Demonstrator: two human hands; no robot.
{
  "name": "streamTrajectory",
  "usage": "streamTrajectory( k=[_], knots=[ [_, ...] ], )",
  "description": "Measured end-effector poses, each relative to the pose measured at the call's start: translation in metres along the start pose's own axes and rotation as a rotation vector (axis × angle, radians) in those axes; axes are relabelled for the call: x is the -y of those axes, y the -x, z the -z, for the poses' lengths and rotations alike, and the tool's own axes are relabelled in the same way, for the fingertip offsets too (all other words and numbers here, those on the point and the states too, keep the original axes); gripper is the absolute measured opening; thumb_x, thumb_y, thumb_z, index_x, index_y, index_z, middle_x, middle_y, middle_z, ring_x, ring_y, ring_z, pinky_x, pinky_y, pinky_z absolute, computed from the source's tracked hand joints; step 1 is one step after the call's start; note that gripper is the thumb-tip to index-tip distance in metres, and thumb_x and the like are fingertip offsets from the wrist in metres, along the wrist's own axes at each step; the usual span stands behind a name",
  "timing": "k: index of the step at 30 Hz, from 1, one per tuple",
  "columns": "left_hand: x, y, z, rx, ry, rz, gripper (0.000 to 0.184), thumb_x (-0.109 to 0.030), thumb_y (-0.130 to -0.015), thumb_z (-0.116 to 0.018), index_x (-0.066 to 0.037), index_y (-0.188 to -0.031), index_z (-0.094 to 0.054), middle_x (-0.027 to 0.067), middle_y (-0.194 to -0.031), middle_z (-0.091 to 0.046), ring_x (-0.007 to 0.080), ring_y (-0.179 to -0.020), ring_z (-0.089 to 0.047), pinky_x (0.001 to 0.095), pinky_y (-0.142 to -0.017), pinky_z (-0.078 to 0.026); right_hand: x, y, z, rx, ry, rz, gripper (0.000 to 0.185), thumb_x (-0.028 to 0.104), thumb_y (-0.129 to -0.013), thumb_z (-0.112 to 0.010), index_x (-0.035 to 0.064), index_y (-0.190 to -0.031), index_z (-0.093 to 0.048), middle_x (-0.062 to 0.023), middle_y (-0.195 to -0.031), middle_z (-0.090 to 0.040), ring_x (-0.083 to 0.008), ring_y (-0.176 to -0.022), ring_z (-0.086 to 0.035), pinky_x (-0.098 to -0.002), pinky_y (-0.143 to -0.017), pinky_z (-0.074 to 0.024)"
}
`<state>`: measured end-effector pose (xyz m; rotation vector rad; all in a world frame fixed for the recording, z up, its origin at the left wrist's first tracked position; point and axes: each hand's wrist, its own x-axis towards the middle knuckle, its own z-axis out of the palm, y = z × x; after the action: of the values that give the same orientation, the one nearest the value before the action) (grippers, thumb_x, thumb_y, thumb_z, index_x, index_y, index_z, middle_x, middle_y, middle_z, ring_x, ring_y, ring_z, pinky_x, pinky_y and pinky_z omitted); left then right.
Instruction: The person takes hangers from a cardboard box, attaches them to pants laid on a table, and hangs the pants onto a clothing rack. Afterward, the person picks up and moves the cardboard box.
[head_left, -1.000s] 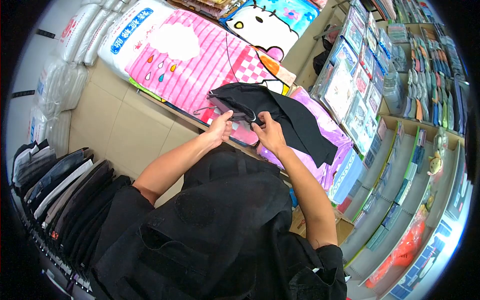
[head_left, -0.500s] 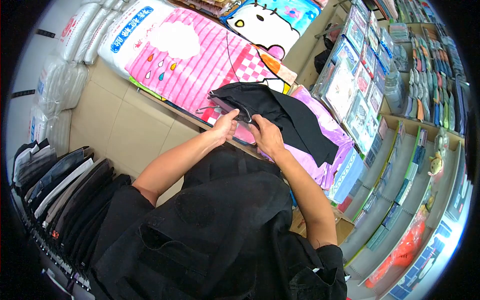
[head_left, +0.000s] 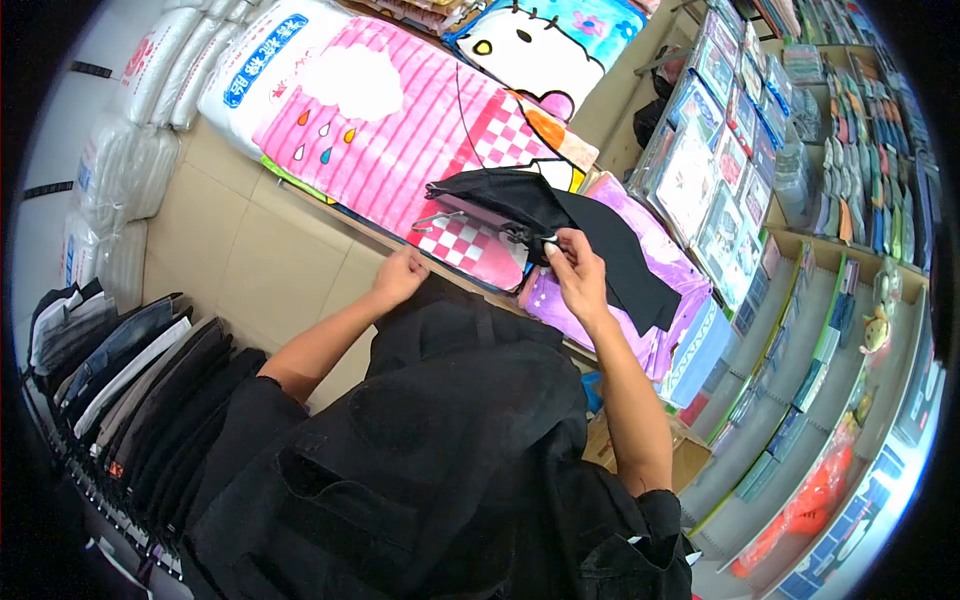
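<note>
1. The largest thing is the surface [head_left: 372, 236], which runs aslant; its near edge lies on the side of the person's body.

2. On its left part is spread the pink striped blanket [head_left: 425, 115], with its checked corner coming down to the near edge.

3. The black garment [head_left: 612, 240] lies on the right half of the surface, partly over the checked corner of this blanket. Its long axis goes about parallel to the near edge. The open end, with a grey-purple strip in it, points to the left end and a little to the near edge; the other end, flat and straight, points to the right end.

4. Below the garment is a purple package [head_left: 575, 312], which reaches the near edge; a pale blue package [head_left: 697, 345] is just beside it, at the right end.

5. The right hand [head_left: 575, 265] is narrow: thumb and fingers pinch the near corner of the garment's open end.

6. The left hand [head_left: 402, 272] is apart from the garment, just beside the near edge, with its fingers curled in.

7. The smallest is a thin silver metal piece [head_left: 437, 218], near the open end, above the blanket's checks.
</note>
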<state>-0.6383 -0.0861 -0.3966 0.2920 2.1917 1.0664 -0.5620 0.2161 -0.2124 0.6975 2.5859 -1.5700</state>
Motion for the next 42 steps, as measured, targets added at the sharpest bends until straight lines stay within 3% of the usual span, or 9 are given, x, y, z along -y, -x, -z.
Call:
streamTrajectory(
  k=[1, 4, 7, 11, 18, 22, 30, 34, 42],
  knots=[
    [-0.009, 0.0, 0.016, -0.046, -0.024, -0.004, 0.034, -0.018, -0.082, -0.073, -0.004, -0.112, -0.064, 0.0175, -0.1, -0.066, 0.0366, -0.093, -0.065, 0.0449, -0.083, -0.052, 0.006, 0.004, 0.004, -0.003, -0.097, -0.037, 0.023, 0.012, -0.097, -0.065, -0.0009, -0.115, -0.058, -0.0073, -0.096, -0.067, -0.0087, -0.084, -0.06, -0.0261, -0.076, -0.0508],
    [-0.032, -0.011, 0.042, -0.277, -0.248, -0.287, 0.055, -0.014, -0.08, -0.074, -0.009, -0.132, -0.055, 0.0194, -0.125, -0.059, 0.0367, -0.116, -0.056, 0.0463, -0.096, -0.046, -0.001, 0.021, 0.017, -0.025, -0.189, -0.08, 0.023, 0.011, -0.097, -0.065, -0.0011, -0.115, -0.058, -0.006, -0.098, -0.066, -0.009, -0.088, -0.061, -0.026, -0.079, -0.0505],
    [-0.076, -0.025, 0.059, -0.292, -0.357, -0.421, 0.067, -0.014, -0.081, -0.074, -0.013, -0.142, -0.048, 0.0189, -0.137, -0.051, 0.0366, -0.127, -0.049, 0.0488, -0.105, -0.039, -0.002, 0.043, 0.032, -0.08, -0.213, -0.128, 0.024, 0.011, -0.097, -0.066, -0.0004, -0.116, -0.058, -0.0046, -0.099, -0.066, -0.0094, -0.089, -0.061, -0.0252, -0.08, -0.0495],
    [-0.107, -0.058, 0.06, -0.094, -0.391, -0.626, 0.068, -0.01, -0.081, -0.072, -0.014, -0.145, -0.049, 0.0165, -0.14, -0.052, 0.0352, -0.133, -0.047, 0.0481, -0.107, -0.037, 0.011, 0.071, 0.045, -0.179, -0.342, -0.184, 0.024, 0.011, -0.098, -0.065, 0.0012, -0.118, -0.057, -0.0022, -0.1, -0.065, -0.0078, -0.089, -0.059, -0.0224, -0.078, -0.046],
    [-0.126, -0.087, 0.043, 0.284, -0.352, -0.958, 0.06, 0.0, -0.074, -0.068, -0.009, -0.133, -0.06, 0.0107, -0.131, -0.06, 0.0299, -0.126, -0.054, 0.0434, -0.103, -0.04, 0.015, 0.13, 0.054, -0.378, -0.363, -0.21, 0.028, 0.013, -0.099, -0.065, 0.0, -0.121, -0.055, -0.0025, -0.098, -0.065, -0.0079, -0.084, -0.059, -0.0231, -0.074, -0.0455],
    [-0.152, -0.076, 0.036, 0.538, -0.408, -0.98, 0.056, -0.007, -0.077, -0.071, -0.01, -0.132, -0.059, 0.0104, -0.122, -0.064, 0.0291, -0.112, -0.06, 0.0433, -0.094, -0.045, 0.014, 0.166, 0.057, -0.539, -0.477, -0.231, 0.033, 0.017, -0.1, -0.064, -0.0009, -0.125, -0.053, -0.0057, -0.099, -0.067, -0.013, -0.087, -0.065, -0.0258, -0.075, -0.0491],
    [-0.184, -0.028, -0.012, 0.738, -0.368, -1.261, 0.05, -0.023, -0.084, -0.073, -0.009, -0.13, -0.059, 0.0107, -0.109, -0.069, 0.0316, -0.099, -0.065, 0.0424, -0.084, -0.048, 0.009, 0.268, 0.053, -0.889, -0.592, -0.236, 0.03, 0.016, -0.099, -0.063, -0.0016, -0.122, -0.055, -0.0061, -0.095, -0.068, -0.0144, -0.08, -0.066, -0.0258, -0.073, -0.0512],
    [-0.202, 0.014, -0.042, 0.781, -0.351, -1.368, 0.047, -0.018, -0.084, -0.07, -0.009, -0.129, -0.059, 0.0117, -0.111, -0.067, 0.0329, -0.099, -0.064, 0.0434, -0.087, -0.05, 0.011, 0.352, 0.04, -1.002, -0.604, -0.279, 0.027, 0.013, -0.099, -0.063, -0.0013, -0.121, -0.055, -0.0051, -0.093, -0.067, -0.0132, -0.076, -0.065, -0.0267, -0.073, -0.0523],
    [-0.242, 0.146, -0.098, 0.925, -0.249, -1.61, 0.037, -0.013, -0.083, -0.071, -0.007, -0.119, -0.063, 0.014, -0.105, -0.065, 0.0333, -0.09, -0.066, 0.0388, -0.075, -0.055, 0.016, 0.529, -0.022, -1.399, -0.585, -0.166, 0.026, 0.01, -0.1, -0.058, -0.0004, -0.123, -0.055, -0.0053, -0.099, -0.066, -0.0101, -0.083, -0.061, -0.0271, -0.074, -0.0532]
  ],
)
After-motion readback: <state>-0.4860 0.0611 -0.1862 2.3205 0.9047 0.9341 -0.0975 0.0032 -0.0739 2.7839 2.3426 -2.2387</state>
